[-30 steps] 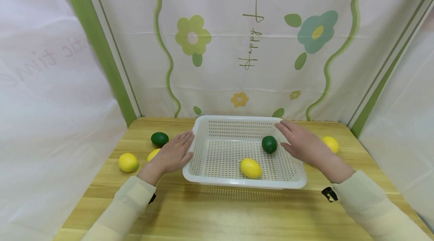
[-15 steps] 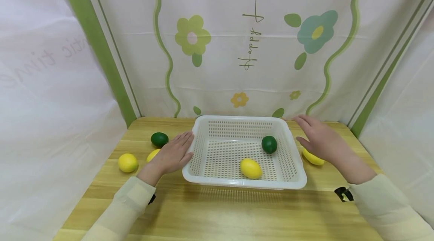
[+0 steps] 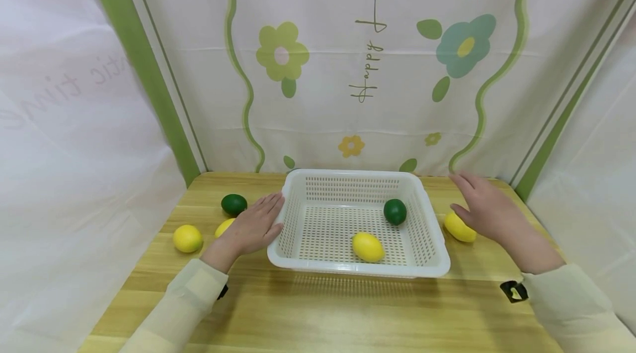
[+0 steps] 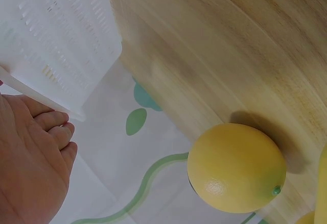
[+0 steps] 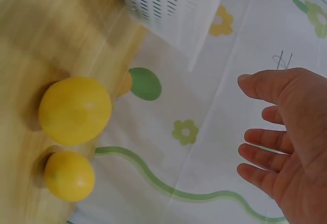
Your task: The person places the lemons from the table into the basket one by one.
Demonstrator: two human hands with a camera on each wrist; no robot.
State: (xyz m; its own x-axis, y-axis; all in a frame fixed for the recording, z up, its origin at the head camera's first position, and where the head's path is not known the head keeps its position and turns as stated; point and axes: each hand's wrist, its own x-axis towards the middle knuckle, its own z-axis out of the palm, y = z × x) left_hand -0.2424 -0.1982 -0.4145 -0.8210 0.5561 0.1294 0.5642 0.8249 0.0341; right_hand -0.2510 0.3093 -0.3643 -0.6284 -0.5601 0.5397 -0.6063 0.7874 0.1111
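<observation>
A white perforated plastic basket (image 3: 358,268) stands mid-table, holding a yellow lemon (image 3: 367,247) and a dark green lime-like fruit (image 3: 395,212). Against its left rim lie the extended fingers of my left hand (image 3: 252,226); the left wrist view shows those fingertips right at the rim. My right hand (image 3: 489,209) hovers off the basket's right side, fingers loosely spread and holding nothing. Just below that hand sits another lemon (image 3: 459,227), partly covered by it in the head view. Two lemons show in the right wrist view, a larger one (image 5: 75,110) and a smaller one (image 5: 69,176).
Left of the basket lie a lemon (image 3: 187,238), a dark green fruit (image 3: 234,205) and a further lemon (image 3: 224,226) partly hidden by my left hand. The wooden table (image 3: 348,320) ends at a printed curtain (image 3: 318,115) behind, with curtains at both sides.
My right hand has moved away from the basket's right rim, rightward, uncovering that rim and a lemon beside it. The left hand and the basket have stayed put.
</observation>
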